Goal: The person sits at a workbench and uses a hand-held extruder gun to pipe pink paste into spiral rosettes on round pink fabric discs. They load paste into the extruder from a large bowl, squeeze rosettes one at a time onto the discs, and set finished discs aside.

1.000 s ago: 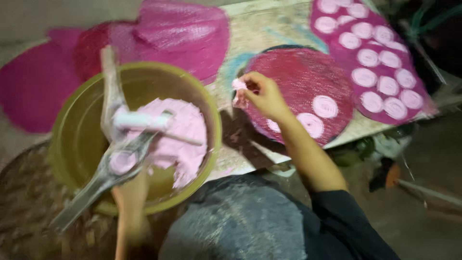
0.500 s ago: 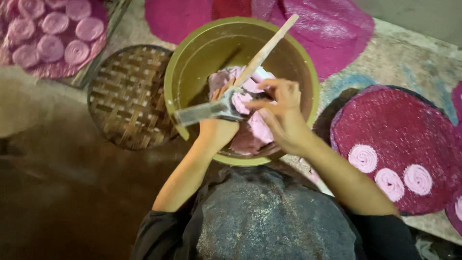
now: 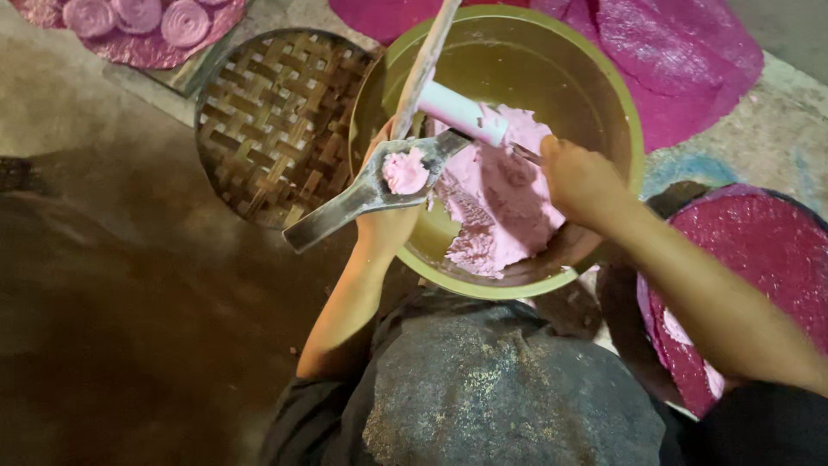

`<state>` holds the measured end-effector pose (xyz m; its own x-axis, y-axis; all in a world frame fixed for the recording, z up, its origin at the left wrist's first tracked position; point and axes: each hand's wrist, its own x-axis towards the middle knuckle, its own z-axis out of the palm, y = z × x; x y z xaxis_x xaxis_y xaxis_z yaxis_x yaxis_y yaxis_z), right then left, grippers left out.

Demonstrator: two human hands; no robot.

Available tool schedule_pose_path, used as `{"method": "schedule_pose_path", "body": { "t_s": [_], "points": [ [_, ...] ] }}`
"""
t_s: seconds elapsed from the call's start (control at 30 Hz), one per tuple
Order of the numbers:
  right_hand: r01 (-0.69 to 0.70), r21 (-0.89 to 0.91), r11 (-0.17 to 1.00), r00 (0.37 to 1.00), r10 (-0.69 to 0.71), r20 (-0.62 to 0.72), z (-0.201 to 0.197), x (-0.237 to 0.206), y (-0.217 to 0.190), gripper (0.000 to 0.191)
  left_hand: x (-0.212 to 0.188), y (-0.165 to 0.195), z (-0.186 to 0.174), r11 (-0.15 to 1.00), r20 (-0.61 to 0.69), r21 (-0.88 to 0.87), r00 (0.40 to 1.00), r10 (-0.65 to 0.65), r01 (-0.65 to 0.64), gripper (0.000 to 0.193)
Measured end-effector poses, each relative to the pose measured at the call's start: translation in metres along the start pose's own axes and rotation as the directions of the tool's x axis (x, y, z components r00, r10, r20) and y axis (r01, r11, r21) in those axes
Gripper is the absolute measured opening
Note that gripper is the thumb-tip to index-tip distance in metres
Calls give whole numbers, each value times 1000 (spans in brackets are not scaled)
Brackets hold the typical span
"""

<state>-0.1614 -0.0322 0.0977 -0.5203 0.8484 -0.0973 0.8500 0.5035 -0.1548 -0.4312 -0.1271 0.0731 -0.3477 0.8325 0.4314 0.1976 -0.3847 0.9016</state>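
Woven bamboo tray (image 3: 274, 121) sits at 9 o'clock of the green bowl (image 3: 623, 112), just beside its rim, nothing on it. At 11 o'clock, a magenta mat with pink spiral discs (image 3: 138, 19), partly cut by the frame edge. At 1 o'clock, crumpled magenta mesh sheets (image 3: 681, 60) lie touching the bowl's far rim. At 4 o'clock, a round magenta mesh tray (image 3: 759, 259), mostly blocked by the right forearm; a few pale discs show under the arm.

Green bowl holds pink dough (image 3: 500, 198), a lump piled on the near side toward 3 o'clock; the far wall is bare.

Left hand (image 3: 388, 220) grip closed around the metal press tool (image 3: 362, 194), held over the bowl's 9 o'clock rim; its long handle sticks out toward the bamboo tray. The tool's cup is loaded with a small dough plug (image 3: 404, 171). A white cylinder (image 3: 461, 112) and a pale stick (image 3: 427, 60) rise from the tool across the bowl.

Right hand (image 3: 582, 177) is in the bowl, fingers down on the dough; can't tell whether they're pinching any.

Dark apron on the lap (image 3: 483, 380) at 6 o'clock.
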Motion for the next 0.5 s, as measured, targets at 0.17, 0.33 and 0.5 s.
{"method": "schedule_pose_path", "body": {
  "t_s": [0.17,0.33,0.5],
  "points": [
    [298,-242,923,915,-205,347,-13,0,-46,30,1,-7,0,996,-2,-37,997,-82,82,67],
    [352,-338,873,916,-248,314,31,23,-95,19,0,-8,-1,992,-6,-63,993,-114,114,67],
    [402,-257,879,823,-225,521,26,1,-82,28,-3,-7,-1,996,-4,-76,999,-45,45,70]
  ]
}}
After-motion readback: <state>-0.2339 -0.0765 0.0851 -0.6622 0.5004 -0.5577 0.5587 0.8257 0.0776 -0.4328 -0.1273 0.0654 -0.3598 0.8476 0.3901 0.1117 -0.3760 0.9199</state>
